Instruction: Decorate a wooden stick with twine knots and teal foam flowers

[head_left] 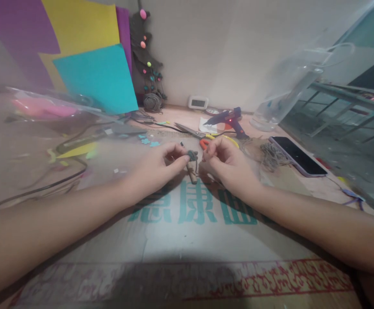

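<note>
My left hand (pixel 170 161) pinches a small dark grey-green yarn bundle (pixel 192 155) between thumb and forefinger. A short strand (pixel 196 166) hangs down from it. Just to the right, my right hand (pixel 223 161) has its thumb and fingertips pressed together, apart from the bundle; whatever they hold is too small to make out. Beneath the bundle, between the hands, a short brown stick (pixel 192 175) lies on the board (pixel 183 240) printed with green characters. Scissors (pixel 190 130) with orange and yellow handles lie just beyond my right hand.
A glue gun (pixel 227 120) with a red light rests at the back, near a white digital clock (pixel 198 102). Right of my hands are loose grey yarn (pixel 272 156), a phone (pixel 298 155) and a clear plastic jug (pixel 278 98). Coloured sheets (pixel 98 79) stand at back left; a black cable (pixel 41 188) crosses the left side.
</note>
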Tool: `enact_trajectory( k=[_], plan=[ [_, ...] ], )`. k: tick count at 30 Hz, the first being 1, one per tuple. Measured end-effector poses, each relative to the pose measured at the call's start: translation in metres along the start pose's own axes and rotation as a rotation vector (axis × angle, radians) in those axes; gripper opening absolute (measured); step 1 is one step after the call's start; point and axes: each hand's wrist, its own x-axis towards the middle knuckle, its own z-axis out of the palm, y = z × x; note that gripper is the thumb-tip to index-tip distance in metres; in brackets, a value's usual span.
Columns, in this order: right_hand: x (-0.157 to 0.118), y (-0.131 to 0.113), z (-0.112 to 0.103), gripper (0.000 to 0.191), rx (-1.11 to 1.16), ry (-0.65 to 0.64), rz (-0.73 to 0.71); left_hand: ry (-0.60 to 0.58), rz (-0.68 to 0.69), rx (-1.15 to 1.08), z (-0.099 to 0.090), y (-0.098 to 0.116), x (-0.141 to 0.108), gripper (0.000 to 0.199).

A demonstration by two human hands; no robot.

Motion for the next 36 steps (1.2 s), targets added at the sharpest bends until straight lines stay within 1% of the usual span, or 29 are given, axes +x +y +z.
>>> enact_trajectory(
  k=[5, 11, 17, 20, 26, 31, 36],
  plan=[
    [0.001, 0.0003, -0.0008, 0.016, 0.021, 0.012, 0.005, 0.002, 0.014, 0.015, -0.0003, -0.0029, 0.0008, 0.016],
    [0.0055, 0.0022, -0.0009, 0.012, 0.113, -0.015, 0.035, 0.011, 0.01, 0.009, 0.0003, 0.0003, 0.0017, 0.015],
    [0.005, 0.0019, -0.001, 0.008, 0.098, -0.026, -0.011, 0.0, 0.021, 0.019, -0.0004, -0.0003, 0.0017, 0.016],
    [0.0033, -0.0004, -0.0011, 0.011, 0.085, -0.033, -0.02, 0.001, 0.02, 0.019, -0.0007, 0.0, 0.0015, 0.015],
    [0.004, -0.0018, -0.0007, 0.015, 0.004, -0.008, -0.031, 0.006, 0.029, 0.028, 0.0, -0.0004, 0.0018, 0.015],
    [0.0035, -0.003, -0.0003, 0.013, -0.001, 0.003, -0.047, 0.003, 0.034, 0.032, 0.0, -0.0019, 0.002, 0.016],
    [0.0036, -0.0058, -0.0025, 0.02, -0.002, -0.029, 0.037, 0.001, 0.051, 0.024, -0.0002, -0.0023, 0.0022, 0.015]
  ],
)
